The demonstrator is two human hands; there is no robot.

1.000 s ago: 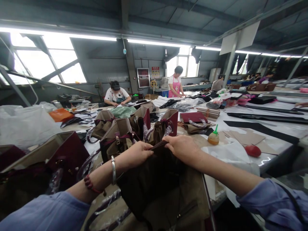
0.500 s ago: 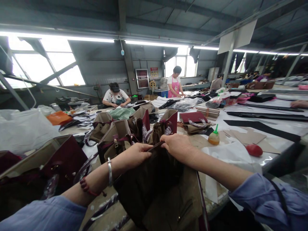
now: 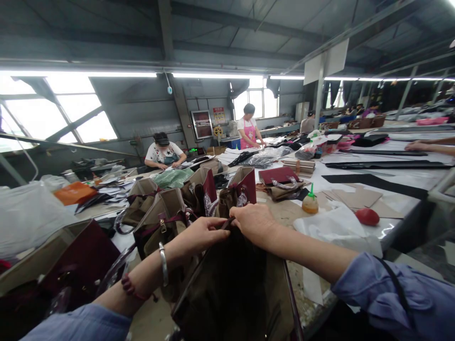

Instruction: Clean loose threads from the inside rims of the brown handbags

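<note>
A dark brown bag [image 3: 234,289] stands close in front of me, its inside in deep shadow. My left hand [image 3: 202,233] pinches the bag's upper edge between thumb and fingers. Right beside it, my right hand [image 3: 253,222] grips the same edge, with the fingertips of both hands almost touching. Behind my hands are several brown bags with maroon panels, one of them [image 3: 245,182] just beyond my right hand. A larger maroon and brown bag [image 3: 85,255] stands at the left.
A glue bottle [image 3: 310,203] with a green tip and a red object [image 3: 367,217] lie to the right, near white sheeting [image 3: 334,227]. A folded maroon bag [image 3: 279,177] lies farther back. Two people work across the table; another person's hands [image 3: 421,146] show at the far right.
The view has shifted slightly to the right. My hands have come closer together along the bag's edge. At the far right, another person's hands and forearm now show more.
</note>
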